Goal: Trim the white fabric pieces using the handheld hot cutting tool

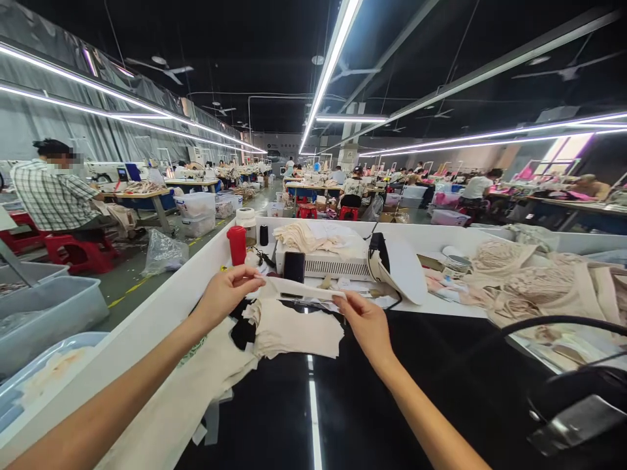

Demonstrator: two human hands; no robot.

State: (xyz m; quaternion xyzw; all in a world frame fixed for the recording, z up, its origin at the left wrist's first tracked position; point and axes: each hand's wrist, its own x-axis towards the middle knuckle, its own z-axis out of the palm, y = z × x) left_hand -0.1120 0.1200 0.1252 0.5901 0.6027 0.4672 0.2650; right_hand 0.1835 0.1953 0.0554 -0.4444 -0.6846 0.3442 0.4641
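Both my hands hold one narrow cream fabric strip (301,289) stretched level above a glossy black table (382,405). My left hand (226,292) pinches its left end, my right hand (365,321) pinches its right end. Just under the strip lies a small stack of cream fabric pieces (294,331) with a black piece (243,333) at its left. A longer cream cloth (196,385) runs down towards the near left edge.
Behind the strip stand a red cup (237,245), a black spool (264,235), a dark phone (294,266) and a white box (328,264) topped with folded fabric. Beige lace garments (533,284) pile at the right. A machine part (573,411) sits near right. People work at distant tables.
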